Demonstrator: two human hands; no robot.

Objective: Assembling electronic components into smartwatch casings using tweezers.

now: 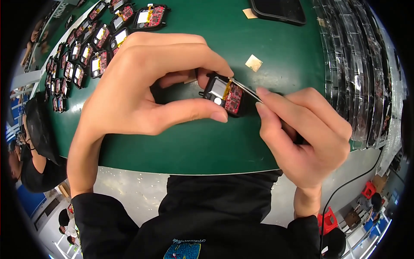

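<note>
My left hand [146,82] is closed on a small black device housing [234,113], thumb along its near edge and index finger at its far edge. Inside the housing show a red circuit board [233,98], a silver battery cell [218,87], yellow tape and a round white part. In my right hand [306,134] metal tweezers [246,90] are pinched between thumb and index finger. Their tips reach the far edge of the housing, by the yellow tape and close to my left index fingertip. Whether the tips grip anything is too small to tell.
Many similar open housings [98,64] stand in rows at the left of the green table [194,151]. A square tan piece [254,63] lies beyond the tweezers. Farther back is a black phone-like device [279,9]. Stacked clear plastic trays [358,73] line the right side.
</note>
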